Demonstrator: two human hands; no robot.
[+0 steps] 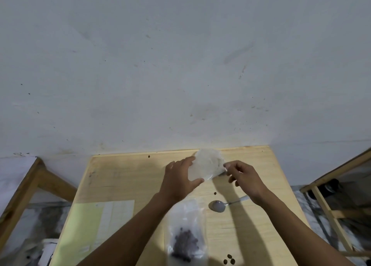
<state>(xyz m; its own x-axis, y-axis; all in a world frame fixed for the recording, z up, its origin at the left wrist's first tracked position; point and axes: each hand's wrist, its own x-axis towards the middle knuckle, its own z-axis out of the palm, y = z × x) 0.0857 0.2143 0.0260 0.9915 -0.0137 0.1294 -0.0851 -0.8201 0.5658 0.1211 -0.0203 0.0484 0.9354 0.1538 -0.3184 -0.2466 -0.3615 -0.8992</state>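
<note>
A clear, crumpled plastic bag (208,163) sits near the far edge of the light wooden table (130,177). My left hand (178,177) holds its left side, fingers above and thumb below. My right hand (243,175) pinches the bag's right edge between thumb and forefinger. Closer to me lies a second clear bag (185,231) holding several dark beans. A metal spoon (222,204) lies on the table under my right wrist, bowl toward the left.
A pale yellow-green sheet and a printed paper (100,223) lie at the table's left front. A few loose dark beans (228,259) lie at the front edge, one (214,193) near the spoon. Wooden frames stand left (30,183) and right (331,185). A white wall rises behind.
</note>
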